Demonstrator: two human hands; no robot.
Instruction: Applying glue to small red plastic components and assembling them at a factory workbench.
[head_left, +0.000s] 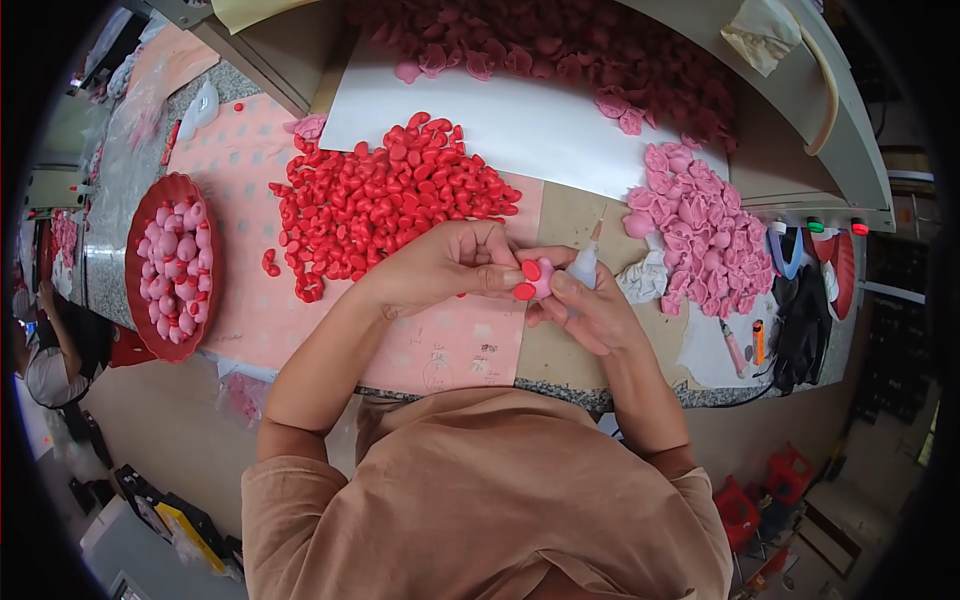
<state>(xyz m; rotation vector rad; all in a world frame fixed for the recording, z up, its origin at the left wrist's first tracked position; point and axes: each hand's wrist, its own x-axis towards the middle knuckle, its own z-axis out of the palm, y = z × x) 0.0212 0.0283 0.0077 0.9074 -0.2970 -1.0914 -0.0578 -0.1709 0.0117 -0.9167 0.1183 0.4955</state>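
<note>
My left hand (448, 268) has its thumb and fingers pinched on a small red foot-shaped piece (530, 270) at the end of a small pink figure (544, 280). A second red piece (524, 291) sits beside the first on the figure. Between thumb and fingers my right hand (602, 318) grips the pink figure, and the same hand also holds a translucent needle-tip bottle (582, 268), its needle pointing up and away. Just beyond my left hand lies a heap of glossy red pieces (390, 195). Farther right is a pile of pink molded parts (705, 235).
A red fluted tray (140, 300) at left holds pink figures with red pieces. More pink parts (560, 40) fill the shelf at the back. Crumpled tissue (644, 277), an orange lighter (758, 342) and a black cloth-like item (802, 330) lie right. Another person (62, 350) sits far left.
</note>
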